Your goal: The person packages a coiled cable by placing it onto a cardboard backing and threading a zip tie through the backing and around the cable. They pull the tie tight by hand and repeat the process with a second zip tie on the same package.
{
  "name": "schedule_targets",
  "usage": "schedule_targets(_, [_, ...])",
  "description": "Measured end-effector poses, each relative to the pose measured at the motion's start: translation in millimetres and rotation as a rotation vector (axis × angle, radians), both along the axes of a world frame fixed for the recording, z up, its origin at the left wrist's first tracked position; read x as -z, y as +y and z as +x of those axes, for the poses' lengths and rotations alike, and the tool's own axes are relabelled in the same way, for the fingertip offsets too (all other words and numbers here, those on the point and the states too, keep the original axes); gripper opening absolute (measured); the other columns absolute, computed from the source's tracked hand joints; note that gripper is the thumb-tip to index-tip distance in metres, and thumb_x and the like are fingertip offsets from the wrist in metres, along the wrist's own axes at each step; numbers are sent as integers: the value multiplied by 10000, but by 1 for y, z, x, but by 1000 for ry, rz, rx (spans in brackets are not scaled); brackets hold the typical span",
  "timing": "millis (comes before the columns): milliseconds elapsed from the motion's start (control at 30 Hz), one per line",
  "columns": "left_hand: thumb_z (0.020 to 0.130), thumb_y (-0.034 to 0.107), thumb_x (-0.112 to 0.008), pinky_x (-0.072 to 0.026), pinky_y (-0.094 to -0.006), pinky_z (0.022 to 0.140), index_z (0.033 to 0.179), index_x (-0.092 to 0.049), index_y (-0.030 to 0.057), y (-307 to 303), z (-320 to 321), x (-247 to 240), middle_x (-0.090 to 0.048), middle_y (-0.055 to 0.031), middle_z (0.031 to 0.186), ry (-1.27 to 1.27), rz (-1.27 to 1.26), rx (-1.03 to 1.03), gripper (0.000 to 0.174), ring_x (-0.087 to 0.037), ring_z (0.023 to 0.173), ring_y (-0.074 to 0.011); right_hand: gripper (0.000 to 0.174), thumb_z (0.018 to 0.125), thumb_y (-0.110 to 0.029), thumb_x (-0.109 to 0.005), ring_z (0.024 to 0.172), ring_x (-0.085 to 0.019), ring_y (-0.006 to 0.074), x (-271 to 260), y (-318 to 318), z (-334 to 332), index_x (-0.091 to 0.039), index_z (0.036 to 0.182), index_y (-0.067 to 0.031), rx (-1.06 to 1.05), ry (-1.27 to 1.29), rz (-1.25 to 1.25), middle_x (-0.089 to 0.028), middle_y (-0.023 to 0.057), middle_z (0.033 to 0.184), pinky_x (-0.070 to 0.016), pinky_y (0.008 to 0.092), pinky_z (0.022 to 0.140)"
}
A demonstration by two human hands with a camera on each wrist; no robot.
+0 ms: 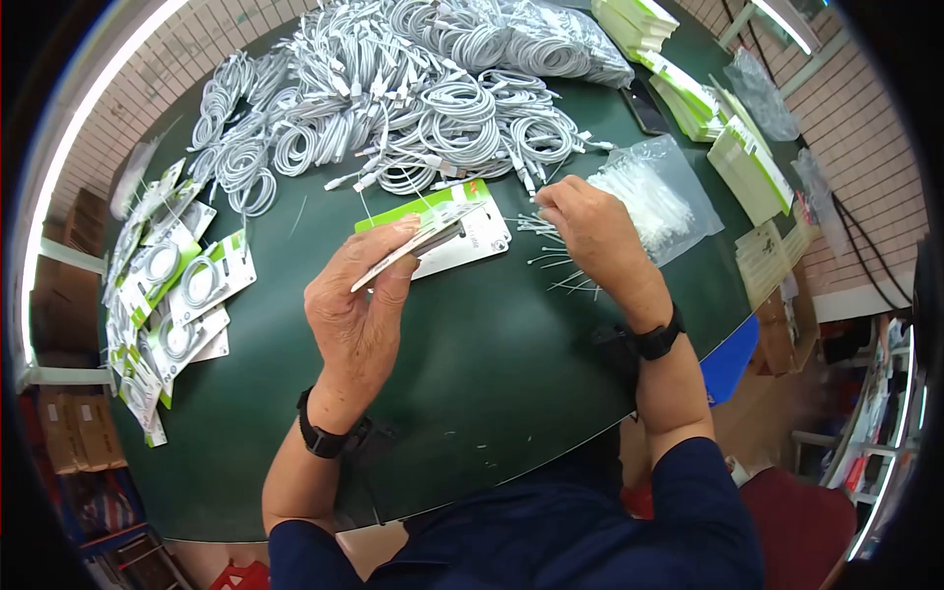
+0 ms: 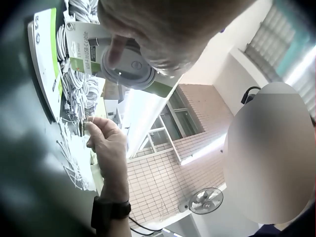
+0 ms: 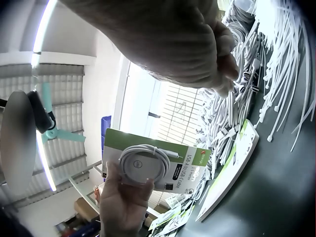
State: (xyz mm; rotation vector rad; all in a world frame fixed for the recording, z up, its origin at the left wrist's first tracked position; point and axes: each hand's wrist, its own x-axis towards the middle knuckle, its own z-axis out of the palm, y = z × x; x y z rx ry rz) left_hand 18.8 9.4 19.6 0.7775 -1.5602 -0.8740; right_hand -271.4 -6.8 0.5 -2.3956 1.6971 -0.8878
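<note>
My left hand grips a green-and-white packaging card by its edge, thumb on one side and fingers on the other. The card is tilted up off the table and bears a coiled white USB cable. My right hand is over the loose white cable ties, its thumb and forefinger pinched together. A small pale tip, like a cable tie's, shows at those fingertips in the left wrist view. Below the held card, another green-and-white card lies flat on the table.
A large heap of coiled cables covers the far side of the green table. Finished-looking carded cables pile up at left. At right lie a clear bag of cable ties, stacks of cards and a dark phone.
</note>
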Motion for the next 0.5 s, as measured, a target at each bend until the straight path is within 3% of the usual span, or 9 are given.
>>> schedule_targets(67, [1034,112,-672,-622,-364,907,1223,-728,-17,-4,2,7,-729,-200,1223,-111,-47,-16,236,-713,1105,-252,109,936,-139,-732,824,-694,350,-6,0,5,-690,994,-56,-33,-83,-29,-702,119,935,-563,435,706])
schedule_targets(100, [1020,96,-685,-607,-364,922,1211,-729,-17,-5,1,8,-734,-201,1212,-139,-104,-22,227,-718,1104,-261,73,941,-101,-740,740,-700,287,-6,-2,8,-703,965,-43,-70,-120,-99,-698,93,890,-559,384,646])
schedule_targets(200, [962,60,-744,-575,-367,950,1176,-735,-7,-7,-2,8,-749,-192,1184,-199,-220,-42,224,-731,1098,-290,49,962,-60,-723,659,-693,221,-12,4,20,-699,983,-21,-63,-475,98,-712,84,872,-549,335,601])
schedule_targets(233, [931,54,-776,-574,-369,950,1164,-738,5,-8,-3,9,-753,-181,1177,-194,-224,-48,242,-736,1095,-301,37,984,-30,-694,632,-691,173,-12,5,22,-692,1014,-9,-118,-514,52,-721,86,837,-540,297,584])
schedule_targets(333, [889,51,-819,-575,-378,954,1145,-741,14,-9,-2,12,-756,-169,1166,-208,-228,-60,270,-740,1093,-316,67,987,-38,-692,663,-708,193,-12,9,24,-678,1041,0,-118,-537,115,-722,107,800,-549,305,607])
schedule_targets(500, [865,48,-837,-582,-392,959,1138,-740,10,-12,-2,17,-753,-168,1177,-251,-256,-62,292,-737,1108,-327,82,998,-58,-678,663,-705,244,-10,9,27,-670,1058,-2,-174,-388,-14,-716,129,799,-553,341,613])
